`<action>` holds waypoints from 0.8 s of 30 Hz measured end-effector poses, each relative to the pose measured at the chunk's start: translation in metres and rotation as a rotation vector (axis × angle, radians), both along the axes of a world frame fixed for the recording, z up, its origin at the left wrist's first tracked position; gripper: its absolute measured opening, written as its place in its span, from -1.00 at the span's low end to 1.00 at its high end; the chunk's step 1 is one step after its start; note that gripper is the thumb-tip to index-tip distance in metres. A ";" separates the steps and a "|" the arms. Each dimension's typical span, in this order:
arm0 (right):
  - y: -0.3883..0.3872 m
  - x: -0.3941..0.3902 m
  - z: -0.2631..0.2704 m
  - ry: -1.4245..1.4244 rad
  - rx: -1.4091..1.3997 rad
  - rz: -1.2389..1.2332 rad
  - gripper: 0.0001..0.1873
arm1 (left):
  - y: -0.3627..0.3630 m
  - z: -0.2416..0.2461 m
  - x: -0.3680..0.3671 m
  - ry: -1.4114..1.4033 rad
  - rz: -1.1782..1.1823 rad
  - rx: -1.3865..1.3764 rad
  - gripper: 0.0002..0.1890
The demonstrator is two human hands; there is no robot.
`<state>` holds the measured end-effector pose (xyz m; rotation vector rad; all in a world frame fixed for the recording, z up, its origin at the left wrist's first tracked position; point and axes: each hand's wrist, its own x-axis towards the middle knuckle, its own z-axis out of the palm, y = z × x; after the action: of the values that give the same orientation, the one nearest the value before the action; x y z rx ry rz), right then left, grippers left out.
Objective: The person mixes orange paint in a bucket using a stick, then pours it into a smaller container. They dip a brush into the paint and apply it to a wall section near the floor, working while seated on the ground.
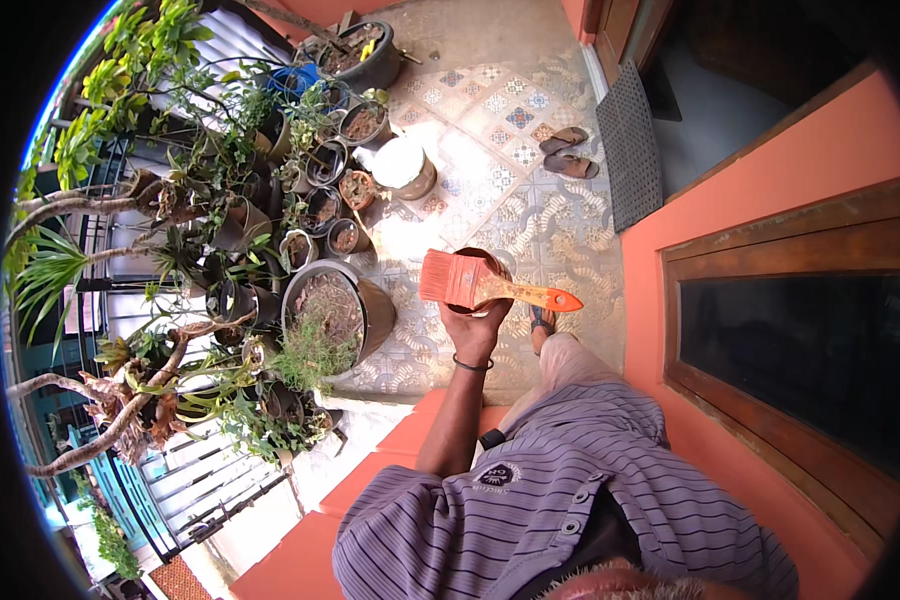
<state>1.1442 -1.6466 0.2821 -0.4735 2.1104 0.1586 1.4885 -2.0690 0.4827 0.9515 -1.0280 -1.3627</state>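
Observation:
My left hand (471, 330), reaching out in front of me, is wrapped around the near side of a round paint container (489, 259). A wide flat paintbrush (487, 281) lies across the container's mouth. Coral-coloured paint coats its bristles and ferrule, and its wooden handle with an orange end points to the right. Most of the container is hidden beneath the brush and my hand, and its contents are hardly visible. My right hand is out of view.
Potted plants crowd the left, including a large black pot (375, 315). A white-topped bucket (405, 166) stands on the patterned tile floor (487, 180). Sandals (570, 154) lie by a doormat (630, 150). A coral wall (780, 176) with a wood-framed window (795, 345) runs along the right.

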 end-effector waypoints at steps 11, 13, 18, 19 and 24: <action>-0.449 -0.125 0.109 0.036 -0.652 -0.379 -0.33 | -0.256 0.023 -0.021 -0.264 0.134 -0.065 -0.15; -0.547 -0.110 0.117 0.018 -0.721 -0.323 -0.30 | -0.308 0.015 -0.014 -0.230 0.112 -0.044 -0.15; -0.730 -0.083 0.054 -0.006 -0.753 -0.047 -0.27 | -0.445 -0.003 0.001 -0.296 0.188 -0.027 -0.14; -0.736 -0.088 0.021 0.037 -0.693 0.000 -0.26 | -0.473 -0.004 -0.001 -0.298 0.180 -0.032 -0.13; -0.813 -0.068 0.004 0.096 -0.118 0.300 -0.43 | -0.627 0.026 -0.008 -0.369 0.117 -0.073 -0.10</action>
<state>1.0761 -2.4595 0.2863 -0.8690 2.1393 0.2332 1.4804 -2.6956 0.5091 1.2166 -1.2665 -1.0666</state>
